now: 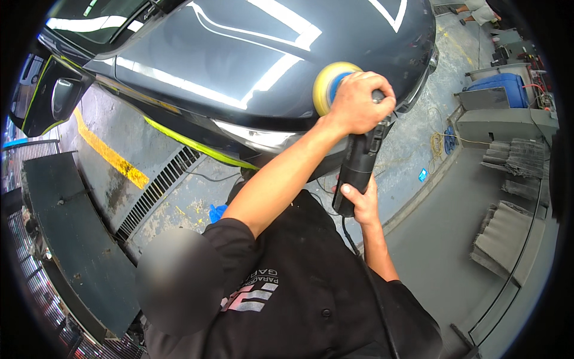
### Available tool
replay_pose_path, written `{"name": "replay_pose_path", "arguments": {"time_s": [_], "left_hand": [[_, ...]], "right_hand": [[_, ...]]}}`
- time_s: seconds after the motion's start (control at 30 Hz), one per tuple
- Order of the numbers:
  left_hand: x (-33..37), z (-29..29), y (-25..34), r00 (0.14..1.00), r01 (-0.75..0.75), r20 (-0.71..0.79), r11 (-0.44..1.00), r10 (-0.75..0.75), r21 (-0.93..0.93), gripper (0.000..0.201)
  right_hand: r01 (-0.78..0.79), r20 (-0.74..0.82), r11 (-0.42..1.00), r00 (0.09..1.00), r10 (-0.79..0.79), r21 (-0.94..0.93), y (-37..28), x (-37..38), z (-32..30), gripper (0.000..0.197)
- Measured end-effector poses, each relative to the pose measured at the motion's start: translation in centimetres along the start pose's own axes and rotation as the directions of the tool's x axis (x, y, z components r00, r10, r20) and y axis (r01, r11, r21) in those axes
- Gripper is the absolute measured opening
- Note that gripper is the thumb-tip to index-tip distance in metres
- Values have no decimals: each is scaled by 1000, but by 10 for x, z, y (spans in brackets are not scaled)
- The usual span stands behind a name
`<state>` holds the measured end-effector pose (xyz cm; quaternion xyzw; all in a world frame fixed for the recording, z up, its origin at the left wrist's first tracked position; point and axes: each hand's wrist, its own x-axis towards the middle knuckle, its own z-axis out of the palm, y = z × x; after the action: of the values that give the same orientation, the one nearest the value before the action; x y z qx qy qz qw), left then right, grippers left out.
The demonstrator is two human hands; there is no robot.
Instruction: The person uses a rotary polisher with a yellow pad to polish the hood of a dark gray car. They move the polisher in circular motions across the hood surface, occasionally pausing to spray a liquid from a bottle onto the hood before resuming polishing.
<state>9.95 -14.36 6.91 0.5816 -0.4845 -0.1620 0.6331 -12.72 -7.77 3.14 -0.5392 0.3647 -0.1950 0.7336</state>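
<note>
Head view: the left hand (359,103) clamps the polisher (357,167) head on the car hood (239,54); the right hand (360,202) grips its rigid, likely heavy body.

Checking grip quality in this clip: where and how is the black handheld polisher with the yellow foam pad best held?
Two-handed: left hand from above on the head of the black handheld polisher behind the yellow foam pad, right hand wrapping the rear barrel. The long body needs both.
</note>
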Motion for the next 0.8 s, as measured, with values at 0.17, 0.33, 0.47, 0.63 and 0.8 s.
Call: {"name": "replay_pose_path", "arguments": {"time_s": [0.17, 0.33, 0.47, 0.63, 0.8], "left_hand": [[2, 24, 5, 999, 18, 27, 999, -18, 28, 12], [-7, 5, 4, 1000, -30, -1, 999, 30, -11, 9], [-20, -42, 7, 998, -32, -59, 999, 30, -27, 9], [-17, -111, 5, 998, 39, -53, 997, -43, -74, 13], [0, -182, -3, 991, 70, -103, 991, -82, -116, 17]], "right_hand": [[-23, -43, 1000, 999, 23, 16, 1, -4, -14, 58], [-52, -54, 998, 997, 50, -37, -3, -9, 3, 56], [2, 14, 983, 1000, 1, -185, -3, -9, 34, 57], [-69, 50, 993, 996, 74, -98, -22, -1, 97, 62], [-71, 80, 993, 994, 78, -95, -45, 21, 168, 63]]}}
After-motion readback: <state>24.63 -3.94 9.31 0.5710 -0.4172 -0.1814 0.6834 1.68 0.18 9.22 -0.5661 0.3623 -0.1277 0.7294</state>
